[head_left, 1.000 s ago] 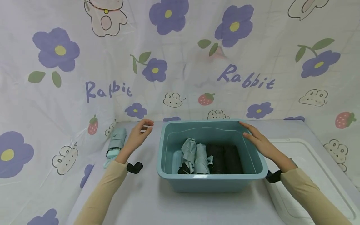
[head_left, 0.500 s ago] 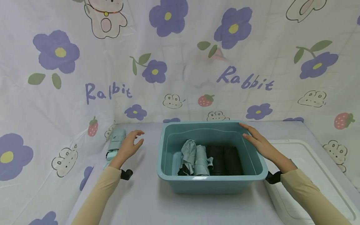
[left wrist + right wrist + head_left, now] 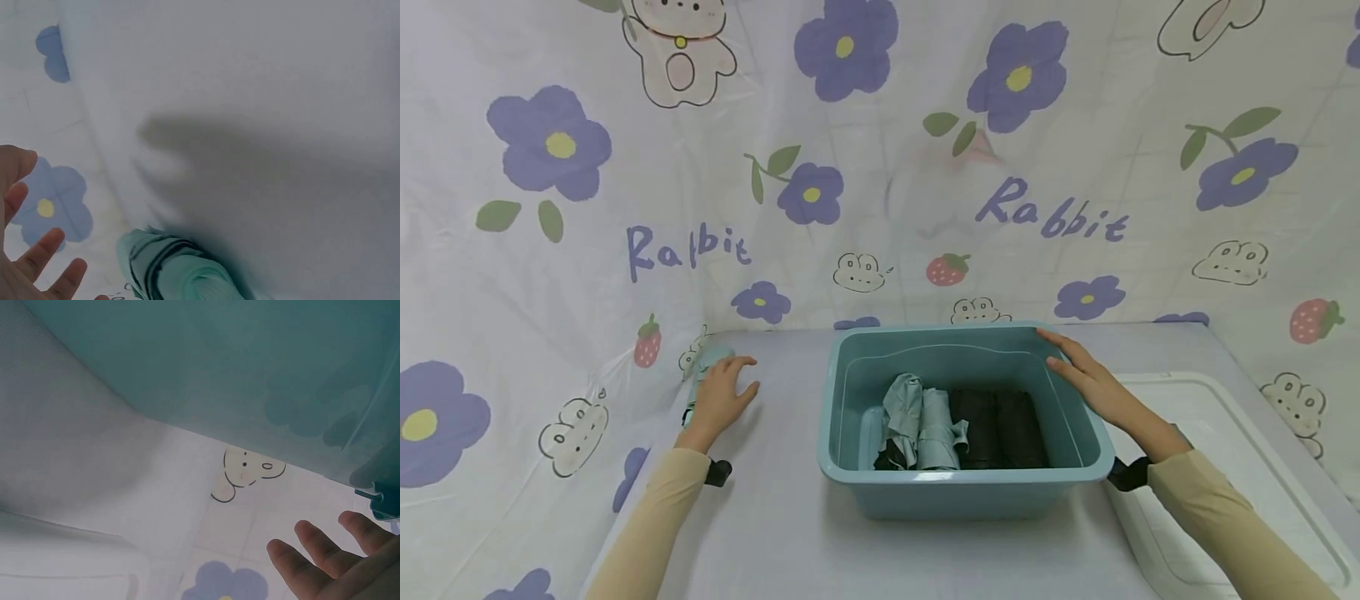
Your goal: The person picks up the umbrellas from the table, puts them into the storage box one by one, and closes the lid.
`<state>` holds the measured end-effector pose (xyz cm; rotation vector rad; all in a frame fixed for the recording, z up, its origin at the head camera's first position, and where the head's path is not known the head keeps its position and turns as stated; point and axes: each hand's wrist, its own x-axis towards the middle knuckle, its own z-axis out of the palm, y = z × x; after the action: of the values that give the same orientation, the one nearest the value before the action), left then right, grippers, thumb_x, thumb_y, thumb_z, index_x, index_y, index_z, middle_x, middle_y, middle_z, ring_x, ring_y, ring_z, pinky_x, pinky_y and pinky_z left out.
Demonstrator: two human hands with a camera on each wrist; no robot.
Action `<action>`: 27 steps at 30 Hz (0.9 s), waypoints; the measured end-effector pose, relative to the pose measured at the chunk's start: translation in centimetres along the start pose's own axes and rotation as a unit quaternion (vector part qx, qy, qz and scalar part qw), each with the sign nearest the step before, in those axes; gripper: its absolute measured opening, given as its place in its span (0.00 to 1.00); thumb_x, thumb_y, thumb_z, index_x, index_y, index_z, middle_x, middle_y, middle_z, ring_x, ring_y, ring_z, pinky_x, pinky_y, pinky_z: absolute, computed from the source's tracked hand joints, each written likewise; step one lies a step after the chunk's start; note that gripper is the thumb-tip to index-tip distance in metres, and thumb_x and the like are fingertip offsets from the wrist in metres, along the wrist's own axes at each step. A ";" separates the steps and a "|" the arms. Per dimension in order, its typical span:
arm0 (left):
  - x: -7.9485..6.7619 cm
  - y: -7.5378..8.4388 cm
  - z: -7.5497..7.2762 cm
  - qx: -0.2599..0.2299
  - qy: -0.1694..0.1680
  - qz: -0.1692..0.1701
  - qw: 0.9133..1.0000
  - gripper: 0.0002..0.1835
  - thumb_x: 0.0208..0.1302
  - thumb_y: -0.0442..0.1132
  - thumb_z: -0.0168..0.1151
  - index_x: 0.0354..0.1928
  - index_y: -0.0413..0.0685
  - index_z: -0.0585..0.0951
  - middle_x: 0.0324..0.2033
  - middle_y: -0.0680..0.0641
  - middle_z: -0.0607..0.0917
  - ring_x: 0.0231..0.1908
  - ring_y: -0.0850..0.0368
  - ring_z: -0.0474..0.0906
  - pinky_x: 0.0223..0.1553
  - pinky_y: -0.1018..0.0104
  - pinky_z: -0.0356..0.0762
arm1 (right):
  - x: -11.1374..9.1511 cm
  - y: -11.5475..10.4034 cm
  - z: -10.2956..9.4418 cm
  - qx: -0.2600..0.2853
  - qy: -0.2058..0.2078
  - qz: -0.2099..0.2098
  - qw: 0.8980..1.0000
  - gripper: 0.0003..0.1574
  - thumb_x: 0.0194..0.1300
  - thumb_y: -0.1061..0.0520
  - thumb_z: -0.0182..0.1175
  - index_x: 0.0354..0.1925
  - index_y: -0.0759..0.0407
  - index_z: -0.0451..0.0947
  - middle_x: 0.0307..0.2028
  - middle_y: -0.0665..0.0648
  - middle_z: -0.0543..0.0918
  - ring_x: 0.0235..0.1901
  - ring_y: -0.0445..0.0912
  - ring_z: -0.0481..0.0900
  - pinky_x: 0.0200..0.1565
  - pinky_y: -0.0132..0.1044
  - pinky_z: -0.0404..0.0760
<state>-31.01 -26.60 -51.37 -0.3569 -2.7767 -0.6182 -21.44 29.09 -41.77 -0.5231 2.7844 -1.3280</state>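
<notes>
My left hand (image 3: 718, 402) hovers over a folded light-teal umbrella (image 3: 716, 356) at the table's left side, covering most of it in the head view. Its fingers are spread and loosely bent, holding nothing. The left wrist view shows that umbrella (image 3: 181, 265) at the bottom, apart from the fingertips. My right hand (image 3: 1097, 387) rests on the right rim of a blue-green plastic bin (image 3: 962, 498), fingers fairly straight. Inside the bin lie a loosely wrapped light-blue umbrella (image 3: 904, 412), a rolled light-blue one (image 3: 936, 429) and dark rolled bundles (image 3: 1000, 429), side by side.
A white lid (image 3: 1240, 475) lies on the table right of the bin, beneath my right forearm. The pale tabletop (image 3: 782, 517) stretches between my left arm and the bin. A printed curtain (image 3: 887, 167) hangs behind and along the left side.
My left hand has moved left and slightly down, from near the bin's left side to over the teal umbrella. The right hand stays on the bin's rim.
</notes>
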 end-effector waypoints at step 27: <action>0.4 -5.1 -0.6 0.033 -0.158 -0.151 0.975 0.29 0.59 0.45 0.54 0.62 0.56 0.58 0.56 0.21 0.45 0.50 0.20 0.51 0.41 0.31 0.59 | 0.0 -0.1 0.1 0.000 0.001 0.011 1.000 0.30 0.69 0.49 0.37 0.67 0.49 0.44 0.66 0.60 0.46 0.63 0.62 0.44 0.51 0.67 0.49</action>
<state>-32.79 -31.26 -52.65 -0.0160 -3.1826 -0.5764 -21.36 28.93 -41.78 -0.4900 2.7828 -1.3246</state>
